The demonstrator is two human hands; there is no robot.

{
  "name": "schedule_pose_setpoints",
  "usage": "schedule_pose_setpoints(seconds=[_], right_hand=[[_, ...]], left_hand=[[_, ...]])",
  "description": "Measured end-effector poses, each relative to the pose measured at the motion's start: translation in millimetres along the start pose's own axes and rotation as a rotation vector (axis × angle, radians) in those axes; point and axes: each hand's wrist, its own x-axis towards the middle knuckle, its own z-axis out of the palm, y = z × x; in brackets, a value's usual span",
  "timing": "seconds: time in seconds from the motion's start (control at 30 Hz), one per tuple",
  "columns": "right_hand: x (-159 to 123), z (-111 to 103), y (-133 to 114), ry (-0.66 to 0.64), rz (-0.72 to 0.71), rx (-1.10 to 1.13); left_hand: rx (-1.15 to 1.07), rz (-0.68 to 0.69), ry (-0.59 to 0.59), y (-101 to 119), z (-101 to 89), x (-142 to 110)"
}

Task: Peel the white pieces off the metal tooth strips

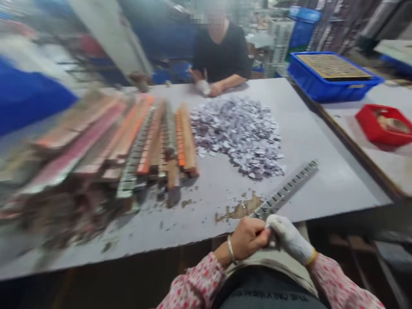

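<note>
My left hand [249,237], bare with a bracelet at the wrist, and my right hand [288,237], in a white glove, both grip the near end of a long grey strip [289,189] set with small pieces. The strip slants up and to the right over the grey table [322,141]. A heap of small pale lilac pieces [240,133] lies just beyond it. Left of the heap, a stack of long wooden and orange bars [154,137] lies blurred on the table.
Across the table a person in black [222,53] rests both hands on the surface. A blue crate [331,77] and a red tray [384,124] sit on the adjoining table at right. Brown crumbs [240,209] lie near the front edge.
</note>
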Motion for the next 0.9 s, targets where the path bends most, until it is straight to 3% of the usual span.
schedule_pose_setpoints(seconds=[0.1, 0.2, 0.27, 0.37, 0.5, 0.7, 0.9], right_hand=[[-8.0, 24.3, -18.4, 0.064, 0.029, 0.1], [-4.7, 15.2, -54.0, 0.196, -0.058, -0.142], [0.4, -2.0, -71.6, 0.31, -0.055, -0.343], [11.5, -23.0, -78.2, 0.424, -0.035, -0.77], [19.6, -23.2, -75.0, 0.503, -0.016, -1.221], [14.5, -5.6, -100.7, 0.442, 0.109, -1.469], [25.5, -5.8, -119.3, 0.215, 0.198, -1.573]], left_hand=[[0.047, -0.155, -0.014, 16.5, -18.8, -23.7], [0.202, -0.211, 0.15, 26.9, -23.6, -30.6], [0.316, -0.139, 0.277, 26.7, -24.7, -28.6], [0.539, 0.039, 0.316, 17.6, -24.1, -22.9], [0.749, 0.197, 0.358, 7.5, -17.3, -20.1], [0.817, 0.298, 0.431, 14.7, -14.3, -18.3], [0.782, 0.317, 0.472, 12.6, -10.0, -16.6]])
